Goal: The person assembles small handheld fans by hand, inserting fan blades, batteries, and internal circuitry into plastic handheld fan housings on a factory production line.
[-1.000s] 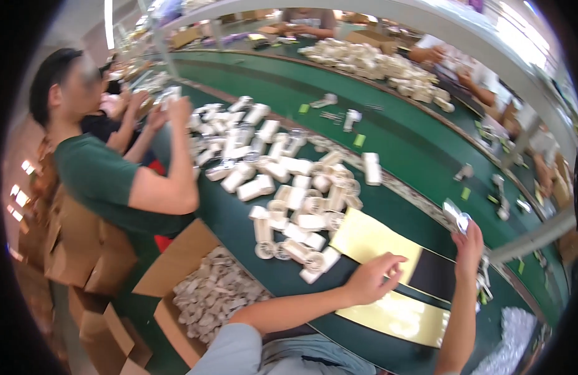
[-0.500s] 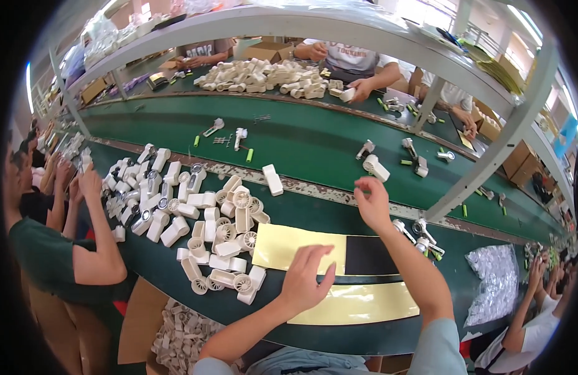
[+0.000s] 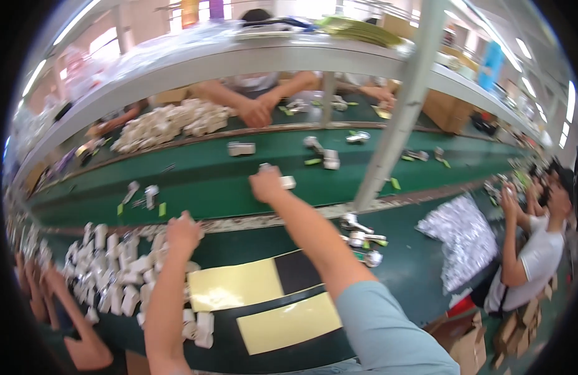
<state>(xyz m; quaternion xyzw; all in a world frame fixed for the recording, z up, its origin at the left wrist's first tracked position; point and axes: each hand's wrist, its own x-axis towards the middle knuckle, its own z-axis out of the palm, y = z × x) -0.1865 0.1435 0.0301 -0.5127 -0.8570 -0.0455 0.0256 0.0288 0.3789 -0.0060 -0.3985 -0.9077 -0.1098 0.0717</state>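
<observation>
My left hand is closed at the far edge of the pile of white plastic housings, beside the belt's rail. A pale edge of a white plastic housing shows at its fingers; the rest is hidden. Stretched out over the green conveyor belt, my right hand has its fingers curled round another white plastic housing, which sticks out on the right. Below my arms lie a yellow sheet with a black end and a second yellow sheet.
A white shelf post stands right of my right arm, with a loaded shelf above. Motor parts and a bag of clear plastic pieces lie to the right. Across the belt a co-worker's hands are busy; another person works at right.
Both hands have moved forward, the left to the pile's far edge and the right onto the belt, and their fingers have closed. My view has swung to the right.
</observation>
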